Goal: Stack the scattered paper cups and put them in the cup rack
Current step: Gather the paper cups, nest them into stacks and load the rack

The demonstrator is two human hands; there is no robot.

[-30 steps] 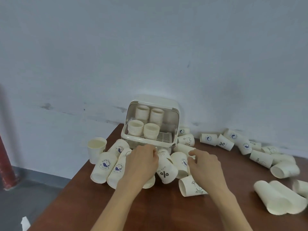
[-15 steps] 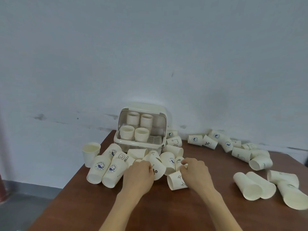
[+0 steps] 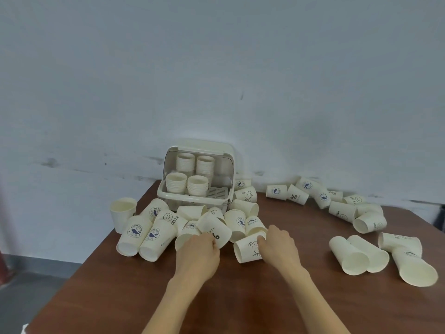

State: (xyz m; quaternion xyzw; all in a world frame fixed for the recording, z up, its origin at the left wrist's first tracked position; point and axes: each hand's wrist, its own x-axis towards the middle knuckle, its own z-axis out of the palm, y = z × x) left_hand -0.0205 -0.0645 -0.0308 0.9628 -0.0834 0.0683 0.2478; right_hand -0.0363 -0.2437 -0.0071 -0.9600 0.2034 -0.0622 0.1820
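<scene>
A cream cup rack (image 3: pixel 192 200) with its lid up stands at the back of the brown table (image 3: pixel 240 297) and holds several stacks of cups (image 3: pixel 186 185). Loose paper cups lie on their sides in a heap in front of it. My left hand (image 3: pixel 197 255) curls its fingers round the rim end of a cup printed with a percent sign (image 3: pixel 215 229). My right hand (image 3: pixel 278 245) grips the base end of a bear-print cup (image 3: pixel 248 249) lying just right of that one. The two hands are a short gap apart.
One cup (image 3: pixel 122 210) stands upright near the table's left edge, beside whale-print cups (image 3: pixel 134 233). More cups lie along the wall at the back right (image 3: pixel 313 192) and in a group near the right edge (image 3: pixel 356 257). The grey wall rises right behind the rack.
Both hands have drawn back from the rack's front toward me and settled on cups at the near side of the heap. The view has shifted, showing more of the right-hand cups.
</scene>
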